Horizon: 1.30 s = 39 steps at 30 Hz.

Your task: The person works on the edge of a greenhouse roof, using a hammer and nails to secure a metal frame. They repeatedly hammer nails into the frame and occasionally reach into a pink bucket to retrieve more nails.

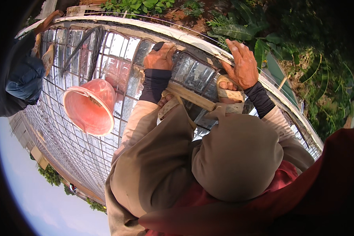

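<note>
My left hand [160, 57] is closed, its fingers curled down at the mesh near the board edge. A small dark thing shows by its knuckles, and I cannot make out what it grips. My right hand [242, 65] is open, fingers stretched and thumb apart, at the white edge board [200, 39]. Between my sandalled feet a short wooden bar [192, 97] lies across the steel bar mesh [131, 92], which runs over shiny metal decking [190, 72]. A faded red bucket [92, 106] lies tipped to the left of my left arm.
At the far left another person in blue trousers [25, 78] is on the mesh, with a hand [49, 19] near the edge. A bundle of dark bars or cable [94, 51] lies behind the bucket. Beyond the edge board the ground drops to banana plants [240, 29].
</note>
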{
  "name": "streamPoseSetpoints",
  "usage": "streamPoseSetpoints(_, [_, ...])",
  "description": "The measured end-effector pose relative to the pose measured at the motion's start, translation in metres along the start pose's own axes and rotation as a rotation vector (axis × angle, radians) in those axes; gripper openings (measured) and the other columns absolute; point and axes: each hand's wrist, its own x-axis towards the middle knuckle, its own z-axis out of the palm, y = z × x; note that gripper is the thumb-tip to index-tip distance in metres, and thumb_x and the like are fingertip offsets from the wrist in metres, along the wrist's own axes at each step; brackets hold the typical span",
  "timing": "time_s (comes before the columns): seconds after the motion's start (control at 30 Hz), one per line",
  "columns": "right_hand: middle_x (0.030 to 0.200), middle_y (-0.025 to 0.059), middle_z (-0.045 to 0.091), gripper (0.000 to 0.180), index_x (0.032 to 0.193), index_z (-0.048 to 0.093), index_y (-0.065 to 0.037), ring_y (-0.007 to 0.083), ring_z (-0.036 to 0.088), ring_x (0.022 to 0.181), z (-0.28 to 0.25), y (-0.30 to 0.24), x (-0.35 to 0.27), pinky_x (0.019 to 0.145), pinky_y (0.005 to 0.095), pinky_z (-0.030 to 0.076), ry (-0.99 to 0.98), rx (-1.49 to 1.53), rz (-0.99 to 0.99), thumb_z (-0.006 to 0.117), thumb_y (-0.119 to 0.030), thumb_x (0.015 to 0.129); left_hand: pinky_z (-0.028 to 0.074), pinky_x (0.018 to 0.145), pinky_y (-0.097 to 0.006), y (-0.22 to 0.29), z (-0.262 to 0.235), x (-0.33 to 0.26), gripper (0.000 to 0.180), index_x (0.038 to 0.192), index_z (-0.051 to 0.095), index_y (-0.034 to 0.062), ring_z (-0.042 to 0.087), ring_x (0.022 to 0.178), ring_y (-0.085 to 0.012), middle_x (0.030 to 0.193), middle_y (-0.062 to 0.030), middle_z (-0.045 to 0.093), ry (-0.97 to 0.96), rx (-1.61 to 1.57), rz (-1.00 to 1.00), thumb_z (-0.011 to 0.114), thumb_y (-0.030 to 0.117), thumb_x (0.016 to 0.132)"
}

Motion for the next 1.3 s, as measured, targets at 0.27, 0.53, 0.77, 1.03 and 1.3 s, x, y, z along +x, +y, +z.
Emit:
streamPoseSetpoints(0.27, [0.135,0.0178,0.057,0.071,0.15,0.046,-0.009,0.038,0.055,0.119,-0.002,-0.001,0.003,0.1,0.0468,0.046,-0.021,-0.007,-0.018,0.075,-0.025,0.086,0.055,0.064,-0.048,0.011,0.006,0.036,0.011,0.086,0.078,0.022,0.07,0.07,-0.0386,0.08,-0.0135,0.074,-0.11,0.208,-0.236,0.078,0.033,0.085])
streamPoseSetpoints(0.53, [0.136,0.0142,0.058,0.07,0.149,0.046,-0.009,0.0326,0.054,0.123,-0.002,0.004,-0.002,0.101,0.0438,0.044,-0.022,-0.045,-0.002,0.074,-0.026,0.087,0.057,0.075,-0.04,0.021,0.004,0.017,0.027,0.107,0.077,0.0077,0.074,0.076,-0.0334,0.084,-0.0168,0.075,-0.171,-0.214,-0.325,0.077,0.02,0.083])
streamPoseSetpoints(0.77, [0.137,0.013,0.058,0.072,0.148,0.047,-0.009,0.0319,0.054,0.123,-0.001,0.002,0.001,0.1,0.0441,0.045,-0.004,-0.025,-0.01,0.076,-0.029,0.086,0.055,0.074,-0.037,0.015,0.01,0.027,0.019,0.098,0.075,0.0063,0.072,0.078,-0.0283,0.087,-0.0149,0.075,-0.329,-0.334,-0.309,0.079,0.018,0.083])
streamPoseSetpoints(1.03, [0.135,0.0154,0.058,0.079,0.15,0.046,-0.011,0.038,0.055,0.12,0.003,0.007,-0.001,0.1,0.048,0.045,0.016,0.062,0.007,0.081,-0.025,0.081,0.056,0.076,-0.04,0.021,0.014,0.022,0.035,0.096,0.071,0.0054,0.072,0.08,-0.0313,0.089,-0.014,0.075,-0.354,-0.289,-0.346,0.086,0.031,0.078])
streamPoseSetpoints(1.3, [0.137,0.0144,0.058,0.073,0.147,0.049,-0.01,0.0357,0.054,0.126,-0.001,0.007,0.0,0.104,0.0467,0.044,-0.021,0.012,0.028,0.079,-0.033,0.085,0.056,0.073,-0.054,0.037,0.012,0.022,0.034,0.105,0.071,0.0024,0.07,0.078,-0.0469,0.079,-0.0271,0.07,-0.28,0.04,-0.272,0.069,0.032,0.088])
